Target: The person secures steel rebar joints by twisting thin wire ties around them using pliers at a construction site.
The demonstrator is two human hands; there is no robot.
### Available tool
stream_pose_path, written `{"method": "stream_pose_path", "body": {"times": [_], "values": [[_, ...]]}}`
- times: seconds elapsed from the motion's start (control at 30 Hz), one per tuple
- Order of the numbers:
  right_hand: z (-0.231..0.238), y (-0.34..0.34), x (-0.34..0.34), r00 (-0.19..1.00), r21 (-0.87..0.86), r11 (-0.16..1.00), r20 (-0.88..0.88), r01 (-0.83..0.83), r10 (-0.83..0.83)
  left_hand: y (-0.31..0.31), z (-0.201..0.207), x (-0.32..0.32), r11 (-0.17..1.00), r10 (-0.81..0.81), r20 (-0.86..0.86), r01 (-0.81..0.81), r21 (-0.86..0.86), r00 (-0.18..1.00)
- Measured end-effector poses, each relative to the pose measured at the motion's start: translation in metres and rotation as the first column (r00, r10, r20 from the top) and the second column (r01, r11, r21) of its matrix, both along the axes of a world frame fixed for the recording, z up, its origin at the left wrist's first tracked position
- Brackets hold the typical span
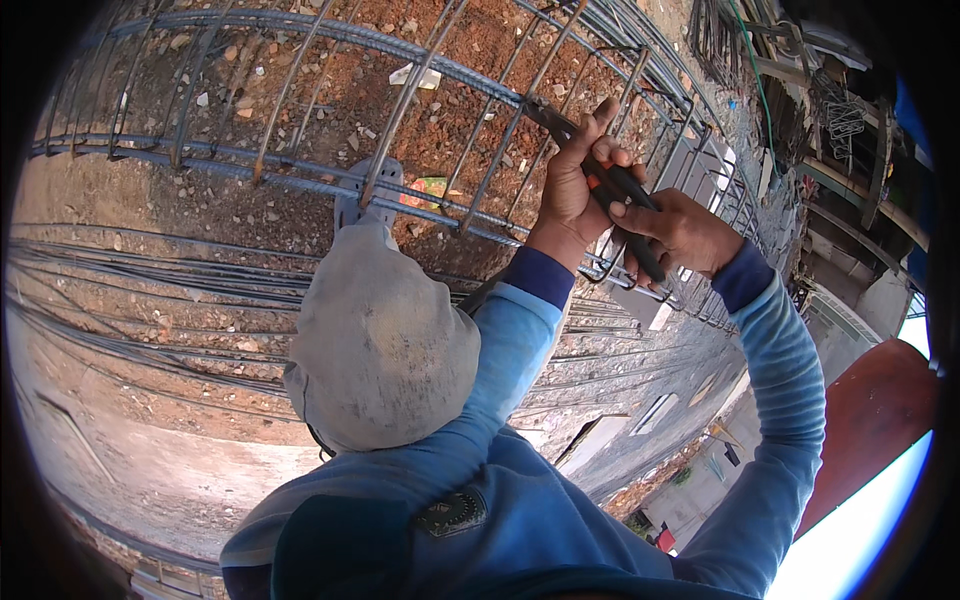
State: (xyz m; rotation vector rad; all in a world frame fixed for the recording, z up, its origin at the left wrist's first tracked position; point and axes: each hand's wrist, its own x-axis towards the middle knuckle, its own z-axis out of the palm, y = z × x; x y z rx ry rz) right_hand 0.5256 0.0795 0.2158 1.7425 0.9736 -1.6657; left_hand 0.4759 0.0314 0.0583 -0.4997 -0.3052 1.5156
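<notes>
A pair of pliers (pixel 563 126) with black handles marked in orange slants across both my hands, its dark head reaching up to a bar of the rebar cage (pixel 420 58). My left hand (pixel 572 190) is closed around the middle of the tool, with one finger pointing upward. Lower down, my right hand (pixel 685 232) grips the handles, thumb on top. Whether the jaws bite on a wire at the bar is too small to tell. Both hands are over the cage's long bars and square stirrups.
My bent knee (pixel 385 340) in grey cloth and my grey shoe (pixel 350 200) are beside the cage. Long loose rods (pixel 150 275) lie along the ground. Reddish soil (pixel 375 115) with stones shows between the bars. Timber and scrap (pixel 850 130) are piled at the right.
</notes>
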Motion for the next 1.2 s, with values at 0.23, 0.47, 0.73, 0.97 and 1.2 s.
{"method": "stream_pose_path", "body": {"times": [0.23,0.47,0.73,0.97,1.2], "values": [[0.007,-0.038,-0.012,0.076,0.247,-0.498,0.938,-0.831,0.338,0.023,0.035,-0.008,0.917,-0.119,0.002,0.111,-0.383,0.993],[-0.003,-0.024,0.008,0.115,0.257,-0.380,0.927,-0.888,0.358,0.023,0.059,-0.003,0.944,-0.123,0.120,0.153,-0.291,0.985],[-0.026,-0.033,0.033,0.448,0.514,-0.001,0.749,-0.858,0.489,0.027,0.033,0.016,0.867,-0.320,-0.125,0.237,-0.439,0.939],[-0.077,-0.115,0.084,1.000,0.912,0.410,-0.018,0.019,-0.007,-0.017,0.065,0.028,0.891,-0.427,-0.891,0.236,-0.387,0.153],[-0.097,-0.217,0.109,0.723,0.768,0.122,-0.520,0.629,-0.454,-0.042,0.047,0.025,0.994,-0.019,-0.797,0.073,-0.079,-0.604]]}}
